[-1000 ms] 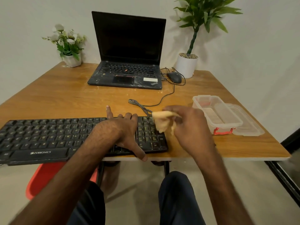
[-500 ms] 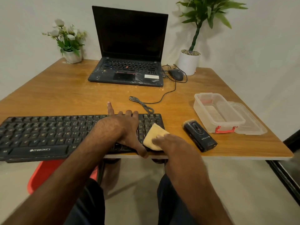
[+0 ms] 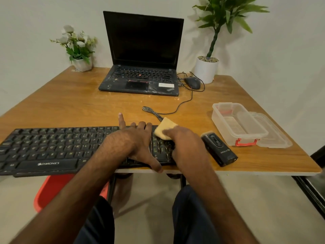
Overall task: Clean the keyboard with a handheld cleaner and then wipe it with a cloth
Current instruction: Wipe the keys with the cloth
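**Cloth on the keyboard's right end**

The black Zebronics keyboard [image 3: 52,148] lies along the wooden table's [image 3: 70,106] near edge. My right hand [image 3: 186,147] presses a yellow cloth [image 3: 164,128] onto its right-end keys, fingers laid on top. My left hand [image 3: 135,143] rests flat alongside. The handheld cleaner [image 3: 219,149] lies just right, near a clear plastic box [image 3: 237,124].

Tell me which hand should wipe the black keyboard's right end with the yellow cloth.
Right. The right hand presses the yellow cloth onto the right end of the black keyboard, while the left hand lies flat on the keys beside it, apparently steadying the keyboard.
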A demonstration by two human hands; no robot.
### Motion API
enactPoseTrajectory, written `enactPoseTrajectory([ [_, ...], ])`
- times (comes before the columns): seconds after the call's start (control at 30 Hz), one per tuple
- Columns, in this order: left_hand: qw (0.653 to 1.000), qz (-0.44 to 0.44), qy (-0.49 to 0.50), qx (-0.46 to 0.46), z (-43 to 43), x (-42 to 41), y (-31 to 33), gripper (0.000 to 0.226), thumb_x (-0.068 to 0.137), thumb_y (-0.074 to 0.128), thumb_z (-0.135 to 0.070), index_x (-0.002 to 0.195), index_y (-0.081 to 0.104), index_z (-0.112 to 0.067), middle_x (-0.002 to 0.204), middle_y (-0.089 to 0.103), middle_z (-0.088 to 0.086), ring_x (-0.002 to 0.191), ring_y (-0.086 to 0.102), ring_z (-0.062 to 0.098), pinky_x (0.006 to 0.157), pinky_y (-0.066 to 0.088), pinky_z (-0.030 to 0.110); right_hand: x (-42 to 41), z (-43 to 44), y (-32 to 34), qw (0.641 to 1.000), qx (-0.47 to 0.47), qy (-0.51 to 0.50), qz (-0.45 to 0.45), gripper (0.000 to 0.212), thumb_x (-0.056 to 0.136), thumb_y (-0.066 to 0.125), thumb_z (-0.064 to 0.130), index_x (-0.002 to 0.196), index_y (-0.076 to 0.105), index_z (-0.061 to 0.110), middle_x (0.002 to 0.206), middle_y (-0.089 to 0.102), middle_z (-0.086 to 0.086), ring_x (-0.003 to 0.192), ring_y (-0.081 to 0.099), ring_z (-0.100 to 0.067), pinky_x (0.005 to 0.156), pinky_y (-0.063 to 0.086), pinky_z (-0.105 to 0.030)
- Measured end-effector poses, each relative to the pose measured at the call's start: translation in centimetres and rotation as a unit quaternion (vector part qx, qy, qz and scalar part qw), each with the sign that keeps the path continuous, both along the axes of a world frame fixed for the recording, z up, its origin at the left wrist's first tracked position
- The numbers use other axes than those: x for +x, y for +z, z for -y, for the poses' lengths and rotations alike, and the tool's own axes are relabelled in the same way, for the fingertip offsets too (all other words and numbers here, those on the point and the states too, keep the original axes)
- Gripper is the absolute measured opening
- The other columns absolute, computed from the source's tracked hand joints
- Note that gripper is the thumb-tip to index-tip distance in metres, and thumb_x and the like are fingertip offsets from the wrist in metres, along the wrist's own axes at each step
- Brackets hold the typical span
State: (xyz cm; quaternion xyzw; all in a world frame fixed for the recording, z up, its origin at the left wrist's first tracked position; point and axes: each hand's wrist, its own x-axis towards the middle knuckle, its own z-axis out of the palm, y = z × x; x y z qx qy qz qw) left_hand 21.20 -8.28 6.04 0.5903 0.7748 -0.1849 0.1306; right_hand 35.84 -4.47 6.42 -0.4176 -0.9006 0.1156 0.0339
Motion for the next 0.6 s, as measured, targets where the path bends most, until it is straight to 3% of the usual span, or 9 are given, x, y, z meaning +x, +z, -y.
enactPoseTrajectory([
  [0.17,1.000,0.001,-0.014,0.010,0.4,-0.2,-0.4,0.149,0.056,0.059,-0.094,0.158,-0.011,-0.012,0.168,0.004,0.006,0.155,0.005,0.030,0.107,-0.021,0.075,4.1,5.0,-0.4,0.999,-0.001,0.039,0.011,0.066,0.099,0.053,0.015,0.153,0.021,0.035,0.161,0.021,0.009,0.148,0.013,-0.010,0.116,0.021,-0.026],
  [0.23,1.000,0.002,-0.013,0.010,0.5,-0.2,-0.3,0.150,0.054,0.059,-0.095,0.158,-0.011,-0.012,0.168,0.004,0.005,0.155,0.006,0.029,0.108,-0.020,0.074,4.8,5.2,-0.2,0.999,-0.019,0.025,0.001,0.066,0.096,0.056,0.013,0.150,0.029,0.041,0.157,0.030,0.010,0.144,0.026,-0.011,0.113,0.028,-0.027],
  [0.3,1.000,0.001,-0.011,0.009,0.6,-0.2,-0.2,0.149,0.055,0.059,-0.094,0.159,-0.011,-0.013,0.168,0.003,0.004,0.155,0.006,0.028,0.108,-0.019,0.075,5.2,4.1,0.5,0.996,-0.037,-0.031,-0.075,0.060,0.093,0.059,0.010,0.140,0.045,0.045,0.142,0.051,0.008,0.126,0.048,-0.013,0.104,0.044,-0.032],
  [0.37,1.000,-0.005,-0.012,0.009,0.7,-0.1,-0.1,0.148,0.056,0.058,-0.094,0.159,-0.011,-0.014,0.168,0.002,0.004,0.155,0.006,0.028,0.108,-0.019,0.074,4.8,2.4,1.5,0.980,-0.017,-0.079,-0.181,0.050,0.095,0.057,0.008,0.135,0.054,0.037,0.126,0.063,0.002,0.108,0.059,-0.015,0.091,0.052,-0.036],
  [0.47,1.000,0.003,-0.007,0.012,0.7,-0.1,0.1,0.148,0.055,0.059,-0.094,0.159,-0.011,-0.015,0.168,0.003,0.004,0.155,0.007,0.028,0.107,-0.021,0.074,2.0,-0.6,2.6,0.960,0.049,-0.101,-0.258,0.049,0.094,0.058,0.008,0.140,0.051,0.023,0.121,0.066,-0.003,0.106,0.062,-0.019,0.087,0.052,-0.034],
  [0.53,1.000,0.006,-0.005,0.012,0.7,-0.1,0.3,0.147,0.055,0.060,-0.093,0.159,-0.009,-0.014,0.168,0.004,0.004,0.155,0.007,0.027,0.107,-0.022,0.074,-0.4,-1.3,2.3,0.967,0.052,-0.066,-0.240,0.055,0.093,0.059,0.006,0.144,0.045,0.021,0.125,0.063,-0.004,0.109,0.060,-0.019,0.088,0.051,-0.031],
  [0.6,1.000,0.005,-0.007,0.012,0.7,-0.1,0.3,0.145,0.056,0.060,-0.093,0.159,-0.004,-0.013,0.167,0.008,0.005,0.154,0.009,0.027,0.107,-0.020,0.075,-1.9,-0.9,1.0,0.986,0.046,-0.021,-0.160,0.060,0.091,0.059,0.003,0.145,0.041,0.023,0.126,0.061,-0.005,0.107,0.060,-0.021,0.084,0.051,-0.032],
])
